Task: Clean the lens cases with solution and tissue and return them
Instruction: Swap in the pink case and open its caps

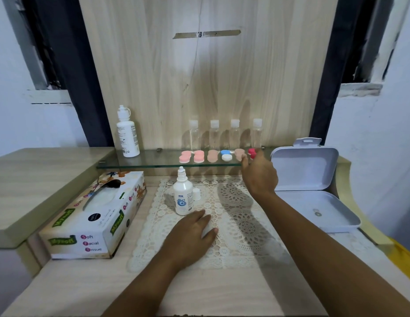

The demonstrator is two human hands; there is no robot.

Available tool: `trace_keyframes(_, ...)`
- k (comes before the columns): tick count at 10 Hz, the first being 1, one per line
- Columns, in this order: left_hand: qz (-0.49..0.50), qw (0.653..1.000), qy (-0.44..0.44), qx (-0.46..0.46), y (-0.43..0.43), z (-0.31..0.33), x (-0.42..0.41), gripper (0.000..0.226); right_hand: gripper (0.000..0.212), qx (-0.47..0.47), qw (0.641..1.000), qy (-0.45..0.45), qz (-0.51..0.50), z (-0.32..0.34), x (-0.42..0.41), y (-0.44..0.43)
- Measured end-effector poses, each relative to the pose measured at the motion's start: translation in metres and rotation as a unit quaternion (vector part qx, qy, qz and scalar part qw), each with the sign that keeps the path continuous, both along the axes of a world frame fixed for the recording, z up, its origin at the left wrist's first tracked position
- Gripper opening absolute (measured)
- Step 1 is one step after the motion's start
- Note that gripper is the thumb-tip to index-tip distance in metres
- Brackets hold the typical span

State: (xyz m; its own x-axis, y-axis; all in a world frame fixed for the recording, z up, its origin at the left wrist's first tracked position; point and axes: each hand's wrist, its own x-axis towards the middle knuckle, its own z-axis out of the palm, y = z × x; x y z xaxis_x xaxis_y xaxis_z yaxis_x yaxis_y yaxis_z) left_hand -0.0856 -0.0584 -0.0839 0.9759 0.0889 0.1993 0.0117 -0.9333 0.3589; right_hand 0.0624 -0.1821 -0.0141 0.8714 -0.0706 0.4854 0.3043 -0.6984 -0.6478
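red lens case [252, 151] at right hand's [260, 177] fingers [245, 162], grip unclear; left hand [190, 234] flat.

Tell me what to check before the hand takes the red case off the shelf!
1. The right hand reaches the red case: ok.
2. Its grip on the case: cannot tell.
3. The small bottle stands upright, its cap off beside it: ok.
4. The tissue box sits close by the mat: ok.
5. A tissue ready under the left hand: cannot tell.
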Motion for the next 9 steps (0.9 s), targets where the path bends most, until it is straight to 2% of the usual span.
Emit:
trace_keyframes(3, 0.001, 1.000, 0.002, 0.000, -0.0006, -0.0001, -0.0005, 0.054, 0.039, -0.010, 0.999, 0.032, -0.035, -0.0018, 0.0044, -0.0031)
trace_keyframes(5, -0.001, 1.000, -0.002, -0.001, 0.0002, -0.0011, -0.0005, 0.054, 0.032, -0.016, 0.998, 0.049, -0.046, -0.0010, 0.0083, -0.0029)
trace_keyframes(7, -0.004, 1.000, -0.006, 0.004, 0.0006, -0.0018, -0.0001, 0.054, 0.029, 0.005, 0.998, 0.038, -0.049, -0.0005, 0.0059, -0.0037)
trace_keyframes(9, -0.004, 1.000, -0.008, 0.005, 0.0010, -0.0018, 0.0002, 0.053, 0.029, 0.031, 0.999, -0.011, -0.035, -0.0067, 0.0006, -0.0066)
